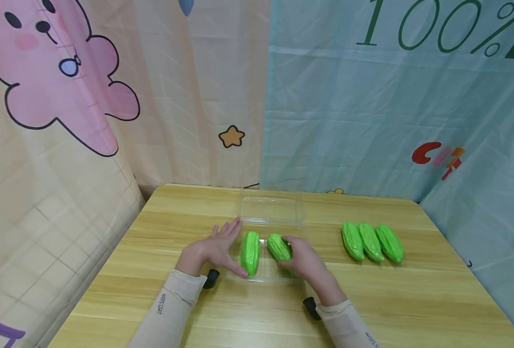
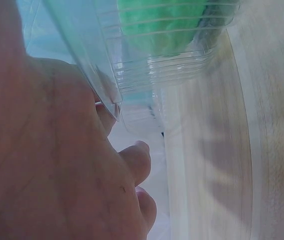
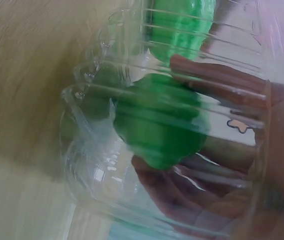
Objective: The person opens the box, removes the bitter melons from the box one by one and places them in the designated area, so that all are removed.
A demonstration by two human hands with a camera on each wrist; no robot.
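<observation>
A clear plastic clamshell box (image 1: 263, 268) stands on the table with its lid (image 1: 270, 209) folded back. Inside, on the left, lies a ribbed green bitter melon (image 1: 250, 253). My left hand (image 1: 215, 251) is at the box's left side, fingers spread, thumb by the front left corner. In the left wrist view the rim (image 2: 104, 95) runs along that hand. My right hand (image 1: 302, 261) grips a second bitter melon (image 1: 278, 247) in the right half of the box, tilted. Through the clear wall, the right wrist view shows fingers and thumb on either side of this melon (image 3: 162, 120).
Three more green bitter melons (image 1: 372, 241) lie side by side on the wooden table (image 1: 152, 309), right of the box. Printed curtains (image 1: 187, 96) hang behind the table and along its sides.
</observation>
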